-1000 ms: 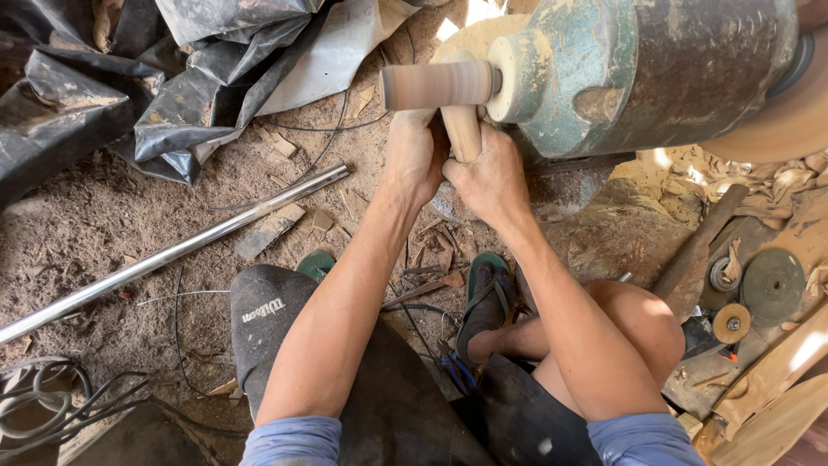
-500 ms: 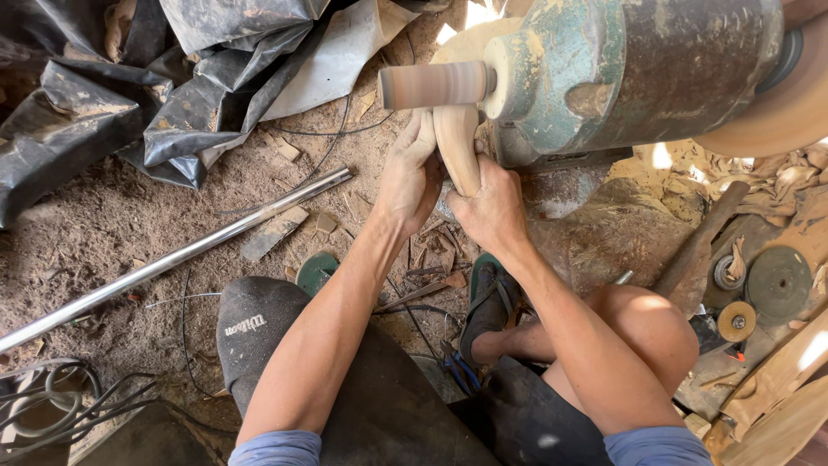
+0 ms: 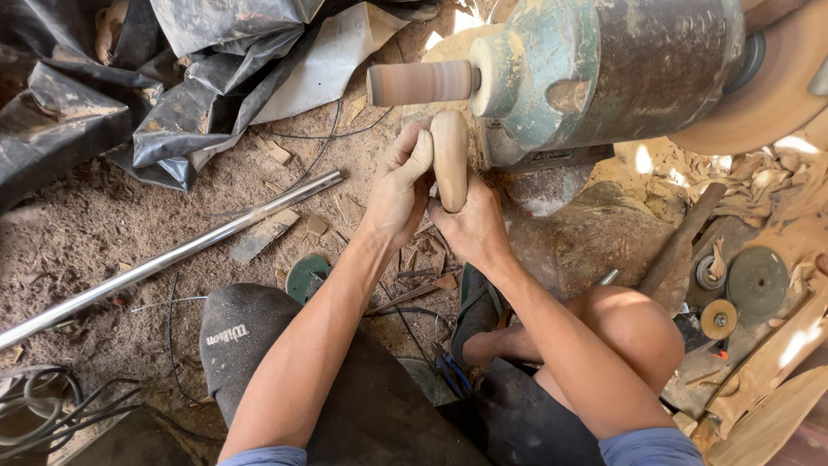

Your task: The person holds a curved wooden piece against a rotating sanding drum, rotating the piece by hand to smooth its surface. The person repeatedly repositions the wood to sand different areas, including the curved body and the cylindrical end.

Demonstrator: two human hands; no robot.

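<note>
1. The wood piece has come off the sanding drum. Half a second ago it curved up against the drum's underside; now it sits just below the drum, upright, with a clear gap between them.
2. Both hands have dropped with it. The left hand closes on the piece's left edge, its fingers wrapped round the side; the right hand cups it from below and behind. Both grips are closed firmly on the piece, neither hand loose.
3. My reading: this is a pause in the sanding, with the smooth, rounded face turned towards the camera as if being checked or re-angled.
4. The drum juts left from a green motor housing, close above the knuckles, so the fingers have little room beneath it.
5. On the dirt floor to the left lie a long steel rod, wood chips and black plastic sheeting.
6. To the right lie a few grinding discs and pale wood offcuts; loose cables sit at the lower left.
7. The person's knees crowd the space under the forearms.
</note>
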